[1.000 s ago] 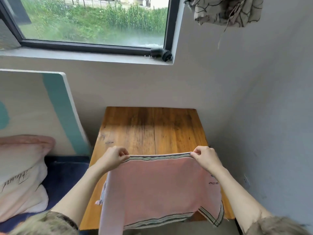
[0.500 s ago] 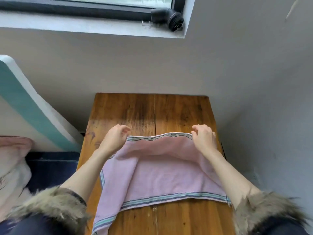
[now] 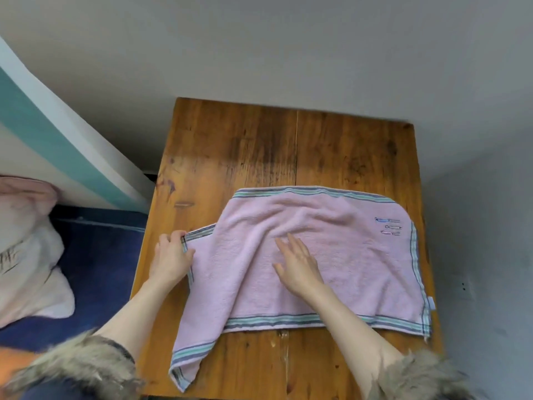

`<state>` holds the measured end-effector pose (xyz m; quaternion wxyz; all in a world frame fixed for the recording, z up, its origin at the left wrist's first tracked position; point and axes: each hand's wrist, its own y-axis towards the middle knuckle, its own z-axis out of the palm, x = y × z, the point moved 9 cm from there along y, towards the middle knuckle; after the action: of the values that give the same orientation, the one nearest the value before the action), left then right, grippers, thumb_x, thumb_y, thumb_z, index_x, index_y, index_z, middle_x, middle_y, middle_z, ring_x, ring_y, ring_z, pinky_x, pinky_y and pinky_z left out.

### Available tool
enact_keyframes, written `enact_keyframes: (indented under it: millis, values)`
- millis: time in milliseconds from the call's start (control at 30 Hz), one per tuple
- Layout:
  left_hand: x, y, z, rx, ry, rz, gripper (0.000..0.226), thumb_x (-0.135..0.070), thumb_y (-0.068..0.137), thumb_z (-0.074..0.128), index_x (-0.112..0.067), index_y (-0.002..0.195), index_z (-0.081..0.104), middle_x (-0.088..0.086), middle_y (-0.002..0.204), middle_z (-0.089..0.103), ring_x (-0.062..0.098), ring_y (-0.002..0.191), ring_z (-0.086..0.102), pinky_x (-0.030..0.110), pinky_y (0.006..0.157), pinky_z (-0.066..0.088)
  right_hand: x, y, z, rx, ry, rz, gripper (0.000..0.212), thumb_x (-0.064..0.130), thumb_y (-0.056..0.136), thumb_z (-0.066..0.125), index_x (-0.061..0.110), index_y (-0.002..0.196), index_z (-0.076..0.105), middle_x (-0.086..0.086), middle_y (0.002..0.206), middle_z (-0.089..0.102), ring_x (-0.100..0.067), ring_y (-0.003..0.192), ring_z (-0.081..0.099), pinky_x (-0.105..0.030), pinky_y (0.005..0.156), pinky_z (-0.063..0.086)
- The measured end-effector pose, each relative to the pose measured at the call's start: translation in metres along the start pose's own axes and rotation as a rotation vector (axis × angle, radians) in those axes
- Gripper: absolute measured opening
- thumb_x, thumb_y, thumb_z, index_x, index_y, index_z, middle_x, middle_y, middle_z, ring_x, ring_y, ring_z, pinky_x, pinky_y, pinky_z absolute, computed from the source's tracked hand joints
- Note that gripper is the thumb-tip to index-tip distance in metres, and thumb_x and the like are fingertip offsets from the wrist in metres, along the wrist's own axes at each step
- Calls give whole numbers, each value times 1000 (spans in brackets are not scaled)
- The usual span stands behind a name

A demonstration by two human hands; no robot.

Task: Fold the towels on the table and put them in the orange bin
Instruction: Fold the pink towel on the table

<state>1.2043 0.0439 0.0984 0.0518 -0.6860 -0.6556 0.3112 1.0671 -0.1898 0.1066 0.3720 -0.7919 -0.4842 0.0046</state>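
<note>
Pink terry towel with striped borders (image 3: 331, 261) lies long-axis left-right on my brown wooden table (image 3: 259, 145), left hand (image 3: 170, 259) pinching its skewed left corner, right hand (image 3: 300, 262) flat, fingers spread mid-cloth, so left pulls.

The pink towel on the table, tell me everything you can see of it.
The pink towel looks like soft terry cloth, with grey and teal striped borders and small embroidered marks near its far right corner. It lies on the wooden table, loosely folded and wrinkled, its left part skewed so one corner points toward the near edge. The left hand pinches its left corner; the right hand rests flat, fingers spread, on its middle.
</note>
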Motion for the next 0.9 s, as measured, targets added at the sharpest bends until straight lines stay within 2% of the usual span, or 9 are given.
enact_keyframes:
  millis: [167, 267, 367, 467, 567, 667, 800, 900]
  values:
    - [8, 16, 2, -30, 24, 5, 24, -28, 92, 56, -17, 112, 48, 12, 119, 45, 27, 107, 45, 39, 84, 47, 17, 0, 45, 79, -26, 67, 68, 38, 93, 46, 32, 149, 7, 1, 157, -15, -24, 145, -12, -57, 111, 14]
    - [10, 29, -6, -29, 56, 83, 12, -25, 90, 58, -18, 97, 51, 10, 110, 48, 26, 103, 44, 35, 75, 42, 18, -4, 60, 88, -91, 94, 75, 38, 90, 51, 35, 149, 3, 2, 155, -23, -23, 143, -19, -59, 111, 10]
    - [15, 50, -40, -99, 83, 145, 8, -20, 89, 55, -14, 93, 54, 12, 102, 55, 32, 99, 47, 41, 69, 43, 17, -7, 65, 78, -138, 104, 77, 30, 89, 53, 35, 149, 4, 2, 155, -24, -22, 143, -18, -58, 112, 11]
    - [24, 77, -82, -204, 3, 117, 10, -16, 88, 50, -12, 96, 55, 15, 101, 59, 36, 94, 53, 42, 69, 44, 17, -10, 65, 69, -137, 124, 75, 22, 90, 51, 34, 149, 5, 2, 155, -23, -22, 144, -16, -56, 113, 12]
    - [25, 92, -106, -280, -74, 99, 23, -11, 90, 49, -10, 112, 52, 17, 115, 52, 37, 104, 52, 46, 80, 45, 21, -11, 63, 60, -122, 144, 74, 22, 90, 49, 33, 149, 7, 2, 156, -21, -22, 144, -16, -54, 113, 13]
    - [16, 83, -104, -329, -81, 160, 31, -4, 90, 46, -5, 121, 49, 20, 118, 49, 37, 107, 48, 49, 82, 43, 26, -12, 60, 35, -126, 169, 73, 25, 90, 51, 31, 149, 7, 0, 156, -20, -23, 144, -16, -54, 114, 13]
    - [9, 42, -48, -164, 51, 301, 27, -7, 90, 48, -2, 116, 55, 22, 118, 50, 39, 108, 46, 49, 84, 40, 46, -12, 69, 21, -176, 132, 79, 34, 89, 53, 33, 148, 2, 0, 155, -24, -24, 142, -22, -57, 113, 8]
    - [21, 21, -12, -50, 202, 366, 40, -21, 94, 48, -7, 131, 46, 15, 143, 38, 33, 130, 36, 46, 99, 34, 63, -7, 81, 56, -207, 94, 86, 41, 85, 57, 35, 148, -1, 1, 155, -25, -24, 141, -26, -60, 111, 5]
